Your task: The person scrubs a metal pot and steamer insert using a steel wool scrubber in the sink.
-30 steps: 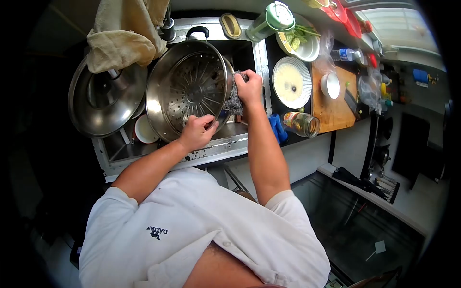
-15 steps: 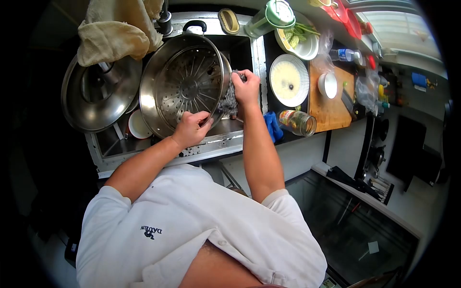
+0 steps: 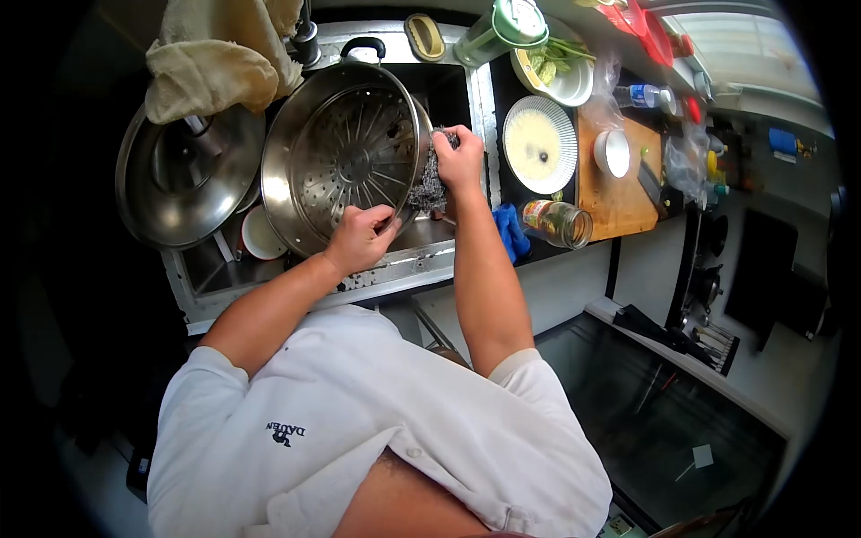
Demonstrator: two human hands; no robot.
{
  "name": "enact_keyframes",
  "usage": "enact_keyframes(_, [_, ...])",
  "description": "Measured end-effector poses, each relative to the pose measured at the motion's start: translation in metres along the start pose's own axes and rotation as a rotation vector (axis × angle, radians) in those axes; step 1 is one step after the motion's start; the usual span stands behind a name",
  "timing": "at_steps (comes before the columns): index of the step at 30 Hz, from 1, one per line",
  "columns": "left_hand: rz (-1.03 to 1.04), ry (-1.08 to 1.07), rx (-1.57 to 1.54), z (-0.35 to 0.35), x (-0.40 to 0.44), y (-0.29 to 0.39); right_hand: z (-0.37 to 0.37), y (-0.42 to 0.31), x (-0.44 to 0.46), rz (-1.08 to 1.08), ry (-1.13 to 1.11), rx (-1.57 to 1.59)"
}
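Honestly not much has changed over the last second. The view slid a bit, but the pot (image 3: pixel 345 170) is still tipped over the sink (image 3: pixel 421 265) with both hands on the same side of it. Left hand (image 3: pixel 360 238) has its grip closed on the near rim, right hand (image 3: pixel 459 163) has a bunch of steel wool (image 3: pixel 430 186) up by the outer wall. So I'd guess it's the same bit of scrubbing, not a new step.

Hard to make out: where the wool meets the metal, since it's mostly side-on and under the right hand's fingers. Left fingertips behind the rim are hidden too, same for the pot's underside. The cloth (image 3: pixel 211 76) covers part of the lid (image 3: pixel 170 204), and the pot cuts off a white dish (image 3: pixel 261 235).
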State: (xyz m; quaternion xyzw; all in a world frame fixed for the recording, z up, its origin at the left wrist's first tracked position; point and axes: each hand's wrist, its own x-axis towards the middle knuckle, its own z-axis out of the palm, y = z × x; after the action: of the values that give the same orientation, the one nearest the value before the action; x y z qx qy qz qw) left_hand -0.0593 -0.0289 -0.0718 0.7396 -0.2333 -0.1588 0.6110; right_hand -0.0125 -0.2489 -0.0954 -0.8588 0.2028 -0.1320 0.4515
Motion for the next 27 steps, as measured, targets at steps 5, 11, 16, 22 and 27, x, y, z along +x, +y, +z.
enact_keyframes(5, [0.035,0.028,-0.057,-0.005,-0.001,-0.002,-0.002,0.005,-0.099,0.001,0.062,0.186])
enact_keyframes(11, [-0.053,0.002,0.007,-0.007,0.001,0.007,-0.013,0.002,-0.111,0.355,0.083,0.56])
enact_keyframes(16, [-0.067,-0.002,0.032,-0.017,-0.003,0.017,-0.025,0.006,-0.107,0.463,0.221,1.041])
enact_keyframes(22, [-0.111,0.079,-0.102,-0.026,-0.005,0.034,-0.038,0.005,-0.121,0.555,0.206,1.455])
enact_keyframes(27, [-0.159,0.097,-0.132,-0.027,-0.009,0.035,-0.005,-0.001,-0.117,0.573,0.154,1.586])
